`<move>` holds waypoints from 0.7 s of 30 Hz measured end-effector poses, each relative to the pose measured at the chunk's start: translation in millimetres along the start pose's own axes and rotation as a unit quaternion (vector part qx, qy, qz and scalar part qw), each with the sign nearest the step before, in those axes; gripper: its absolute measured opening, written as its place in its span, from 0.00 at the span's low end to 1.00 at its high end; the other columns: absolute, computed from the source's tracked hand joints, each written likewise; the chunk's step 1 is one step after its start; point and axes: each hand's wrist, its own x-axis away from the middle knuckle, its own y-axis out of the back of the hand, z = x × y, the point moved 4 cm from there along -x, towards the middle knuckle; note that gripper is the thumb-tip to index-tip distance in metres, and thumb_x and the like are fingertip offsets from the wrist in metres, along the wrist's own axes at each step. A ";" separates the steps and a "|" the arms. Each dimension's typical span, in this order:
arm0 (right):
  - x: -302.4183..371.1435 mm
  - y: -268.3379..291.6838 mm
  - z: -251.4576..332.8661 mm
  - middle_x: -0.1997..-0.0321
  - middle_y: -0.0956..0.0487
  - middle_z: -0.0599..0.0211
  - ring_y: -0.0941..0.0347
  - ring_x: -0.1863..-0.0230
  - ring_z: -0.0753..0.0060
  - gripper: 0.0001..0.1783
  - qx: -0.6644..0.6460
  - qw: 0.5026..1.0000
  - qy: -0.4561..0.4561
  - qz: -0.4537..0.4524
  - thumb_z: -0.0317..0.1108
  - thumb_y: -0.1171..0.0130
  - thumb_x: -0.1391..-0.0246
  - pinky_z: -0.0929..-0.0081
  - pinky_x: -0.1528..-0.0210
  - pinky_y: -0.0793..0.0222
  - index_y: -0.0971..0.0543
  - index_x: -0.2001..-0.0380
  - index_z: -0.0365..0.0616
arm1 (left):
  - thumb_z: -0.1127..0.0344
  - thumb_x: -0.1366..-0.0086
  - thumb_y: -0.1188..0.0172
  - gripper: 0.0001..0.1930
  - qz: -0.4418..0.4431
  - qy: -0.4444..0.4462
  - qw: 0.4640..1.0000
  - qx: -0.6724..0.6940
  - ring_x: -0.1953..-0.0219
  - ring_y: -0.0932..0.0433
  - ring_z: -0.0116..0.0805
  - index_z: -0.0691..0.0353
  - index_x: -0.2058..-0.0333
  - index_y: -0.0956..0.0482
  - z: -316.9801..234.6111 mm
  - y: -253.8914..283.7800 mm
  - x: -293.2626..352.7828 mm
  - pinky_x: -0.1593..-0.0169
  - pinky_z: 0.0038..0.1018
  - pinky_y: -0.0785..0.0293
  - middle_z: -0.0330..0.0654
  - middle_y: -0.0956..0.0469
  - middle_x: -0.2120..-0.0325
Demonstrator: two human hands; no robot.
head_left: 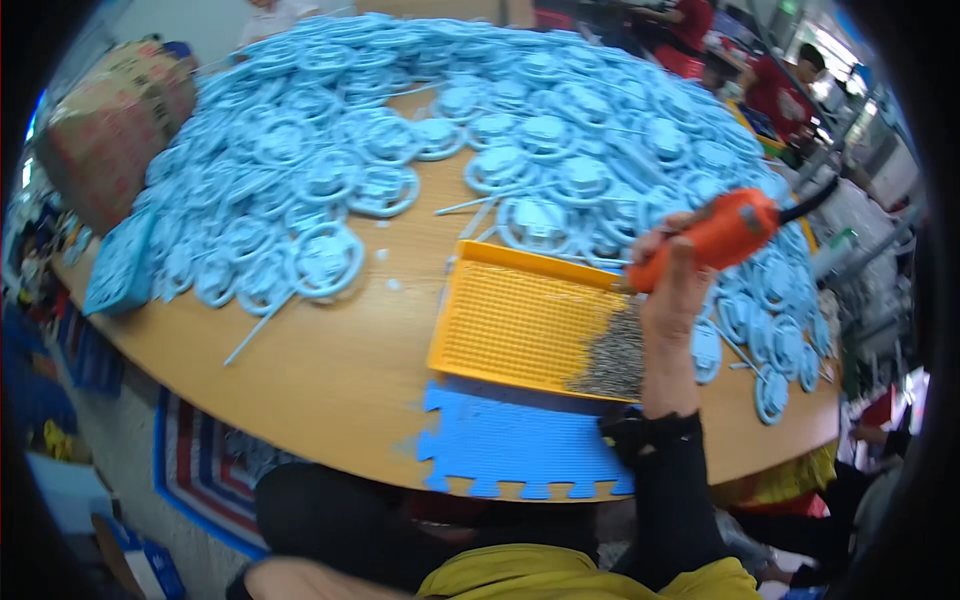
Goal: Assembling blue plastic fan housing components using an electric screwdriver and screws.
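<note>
We logged the right hand (672, 290) gripping an orange power driver (718, 238) by the yellow tray's (510, 318) far right corner, near the tabletop's (300, 370) front edge. Screws (615, 355) remained; light-blue parts (325, 260) lay heaped, finished count unclear. Left hand (315, 581) blurred; we couldn't tell its grip.

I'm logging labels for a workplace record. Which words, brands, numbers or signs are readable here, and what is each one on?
No text can be read with certainty.
Brown package at the left: reddish printed markings, too blurred to read.
Orange power tool in the right hand: no readable lettering on its body.
Red shirt of a person at the upper right: a pale mark, too small to read.
</note>
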 end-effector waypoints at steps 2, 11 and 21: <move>4.0 32.9 27.9 0.76 0.31 0.70 0.34 0.76 0.75 0.29 0.058 0.998 0.032 -0.021 0.54 0.34 0.52 0.76 0.73 0.37 0.32 0.59 0.43 | 0.59 0.41 0.43 0.25 -0.042 0.174 0.923 -0.341 0.43 0.36 0.59 0.64 0.47 0.30 2.8 61.3 29.4 0.41 0.48 0.43 0.59 0.31 0.49; 28.8 -15.8 86.4 0.75 0.30 0.69 0.33 0.74 0.73 0.37 -0.014 0.999 0.032 0.032 0.61 0.36 0.54 0.73 0.70 0.36 0.33 0.56 0.41 | 0.58 0.46 0.36 0.34 -0.208 0.465 0.340 -0.790 0.42 0.38 0.55 0.59 0.41 0.37 10.2 228.6 172.7 0.43 0.45 0.37 0.53 0.38 0.42; 65.1 -38.4 86.7 0.77 0.31 0.69 0.34 0.76 0.74 0.40 -0.074 0.994 -0.038 0.078 0.68 0.41 0.55 0.74 0.70 0.34 0.34 0.56 0.42 | 0.62 0.32 0.50 0.19 -0.494 0.363 0.757 -0.226 0.52 0.27 0.28 0.62 0.45 0.29 12.5 140.9 122.1 0.49 0.28 0.30 0.41 0.24 0.53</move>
